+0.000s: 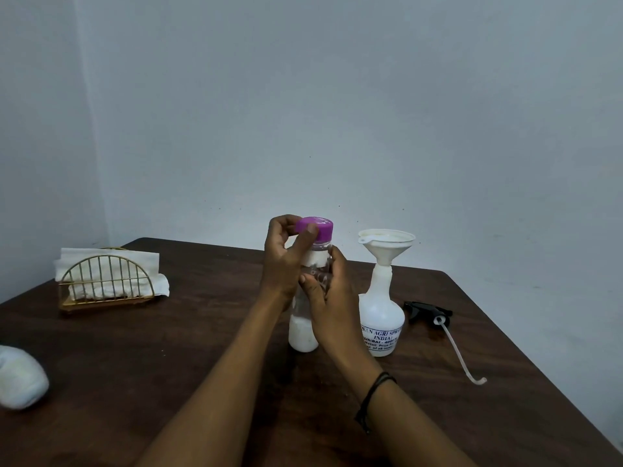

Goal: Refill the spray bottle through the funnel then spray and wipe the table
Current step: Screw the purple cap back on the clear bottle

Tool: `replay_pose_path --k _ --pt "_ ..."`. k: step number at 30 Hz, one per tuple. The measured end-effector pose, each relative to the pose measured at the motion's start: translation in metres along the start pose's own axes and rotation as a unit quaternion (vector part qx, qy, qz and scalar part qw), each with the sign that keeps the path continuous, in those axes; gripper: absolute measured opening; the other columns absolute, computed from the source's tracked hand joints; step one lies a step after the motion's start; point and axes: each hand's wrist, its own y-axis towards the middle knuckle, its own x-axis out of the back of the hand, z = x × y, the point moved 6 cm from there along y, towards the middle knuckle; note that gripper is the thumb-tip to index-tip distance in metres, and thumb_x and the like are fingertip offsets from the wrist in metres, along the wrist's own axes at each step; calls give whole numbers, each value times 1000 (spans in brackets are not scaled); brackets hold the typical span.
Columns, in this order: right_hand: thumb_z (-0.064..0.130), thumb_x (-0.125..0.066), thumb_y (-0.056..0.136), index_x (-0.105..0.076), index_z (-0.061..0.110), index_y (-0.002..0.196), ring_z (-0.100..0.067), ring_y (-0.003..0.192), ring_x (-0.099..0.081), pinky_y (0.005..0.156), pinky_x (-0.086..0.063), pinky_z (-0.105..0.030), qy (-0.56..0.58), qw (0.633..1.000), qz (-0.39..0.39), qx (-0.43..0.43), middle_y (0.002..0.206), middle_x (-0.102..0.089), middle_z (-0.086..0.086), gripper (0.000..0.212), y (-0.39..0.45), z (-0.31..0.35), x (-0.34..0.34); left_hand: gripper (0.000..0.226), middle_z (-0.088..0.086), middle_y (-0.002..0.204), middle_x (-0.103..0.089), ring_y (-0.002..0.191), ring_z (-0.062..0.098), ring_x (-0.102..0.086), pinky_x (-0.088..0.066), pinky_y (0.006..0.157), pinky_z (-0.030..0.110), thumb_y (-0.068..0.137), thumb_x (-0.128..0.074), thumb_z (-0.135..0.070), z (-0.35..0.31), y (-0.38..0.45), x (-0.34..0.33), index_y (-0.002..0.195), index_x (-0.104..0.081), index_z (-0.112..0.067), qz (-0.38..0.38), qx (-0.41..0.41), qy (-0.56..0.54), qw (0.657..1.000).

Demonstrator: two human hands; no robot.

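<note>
Far left, a rolled pale cloth [21,379] lies at the edge of the dark wooden worktop [168,358], and behind it a gold wire holder [106,284] stands stuffed with white paper napkins [111,261]. Both wait for the wiping stage.

Centre now: a clear refill bottle [303,332] stands upright on the worktop, white liquid pooled in its bottom. The left hand [286,261] has thumb and fingers pinched round the purple cap [318,227], while the right hand [328,298] wraps the bottle's body just below to steady it. Cap is on the neck; whether it is tight or already loosened, I cannot tell.

Just beside it to the right, the white spray bottle [382,318] stands with the white funnel [387,244] seated in its open neck, ready to receive. Further right, the black trigger head [428,313] lies on its side on the worktop, dip tube [458,352] trailing toward the near edge.

So we look to be at the uncapping step, the pour not yet begun. Next up, by my reading: twist the cap free, set it aside, then lift and tilt the refill bottle over the funnel's mouth. That top-heavy setup may tip if knocked, so a slow pour is the call.
</note>
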Motion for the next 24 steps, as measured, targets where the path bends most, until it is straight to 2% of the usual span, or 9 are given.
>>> replay_pose_path --k 3,6,10,13,15,17,19,21,24 --pt "12 -59 95 -38 26 141 -7 117 -60 99 -50 -27 -14 1000 -3 -7 130 -60 2 53 0 -3 2 35 6 99 -70 90 23 -68 -54 82 46 82 -65 -49 3 0 -6 102 -64 -21 19 20 -5 1000" --pt "9 -58 95 -38 29 139 -8 118 -59 100 -48 -24 -18 1000 -1 -9 131 -59 0 52 0 -3 2 29 0 98 -71 90 20 -69 -56 84 45 87 -58 -52 2 -1 -8 102 -64 -28 31 -8 35 999" --pt "9 -58 95 -40 26 139 -6 119 -58 100 -50 -29 -34 999 -7 -7 131 -58 2 50 -1 -6 0 47 -17 90 -67 78 1 -65 -53 68 20 70 -68 -45 2 -5 -11 111 -54 -26 113 -54 72 990" --pt "10 -58 94 -43 33 131 -6 112 -60 94 -52 -28 -42 999 -16 1 121 -60 7 46 -1 -6 4 64 -6 99 -66 85 3 -67 -54 70 20 61 -70 -40 15 -8 -6 119 -47 -26 212 -3 143 967" --pt "13 -60 93 -40 42 127 -4 109 -61 91 -51 -23 -52 999 -6 -1 119 -61 10 49 -3 -7 5 69 -1 106 -66 95 11 -67 -54 74 24 59 -68 -43 23 -10 2 122 -47 -28 231 33 200 952" --pt "14 -59 92 -39 44 130 -2 109 -59 90 -49 -21 -71 997 13 -7 121 -59 9 52 -6 -10 2 68 -1 106 -65 95 13 -65 -52 73 21 59 -68 -40 25 -8 10 121 -49 -24 195 34 233 952" --pt "14 -59 93 -38 37 138 -3 112 -56 94 -47 -23 -91 995 24 -14 124 -52 11 55 -9 -15 -3 58 -2 101 -65 92 14 -65 -52 72 22 62 -70 -31 26 -2 19 116 -52 -22 134 17 247 960" --pt "14 -59 93 -33 28 145 -7 121 -51 102 -46 -28 -98 995 18 -23 129 -45 11 60 -10 -19 -4 51 -4 101 -66 94 14 -66 -55 76 28 65 -73 -25 27 4 26 113 -54 -23 84 -2 255 963" --pt "14 -59 92 -32 23 148 -12 128 -47 107 -44 -34 -114 993 17 -32 140 -43 3 64 -10 -22 -5 51 -19 101 -61 90 -4 -60 -48 75 16 76 -81 -19 29 10 37 117 -51 -28 24 -35 285 958"
